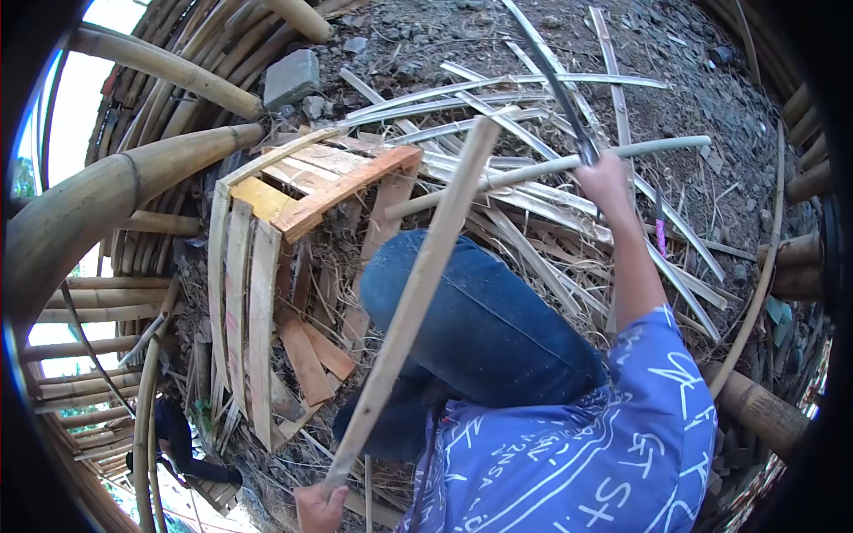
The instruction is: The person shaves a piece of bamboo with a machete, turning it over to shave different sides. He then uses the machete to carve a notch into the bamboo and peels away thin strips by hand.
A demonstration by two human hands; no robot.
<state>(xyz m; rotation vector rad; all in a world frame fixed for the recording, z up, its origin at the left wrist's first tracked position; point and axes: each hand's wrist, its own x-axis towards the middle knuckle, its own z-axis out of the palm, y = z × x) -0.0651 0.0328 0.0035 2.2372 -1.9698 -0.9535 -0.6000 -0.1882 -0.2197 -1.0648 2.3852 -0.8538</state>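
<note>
My left hand (318, 508), at the lower edge, is closed around the bottom end of a long wooden strip (416, 289). This strip slants up and to the right, passing in front of my bent knee in jeans (480, 302). Farther out, my right hand (606, 185) is wrapped around the handle of a machete (562, 93). Its long dark blade points up and away from me. A pale round pole (662, 145) lies beneath that hand, across a heap of split bamboo strips (533, 200).
Left of my knee stands a slatted wooden crate (262, 329), with loose boards (305, 362) beside it. A grey block (291, 78) sits on the dirt beyond. Thick bamboo poles (133, 182) line the left side, and another person (176, 440) is partly visible at lower left.
</note>
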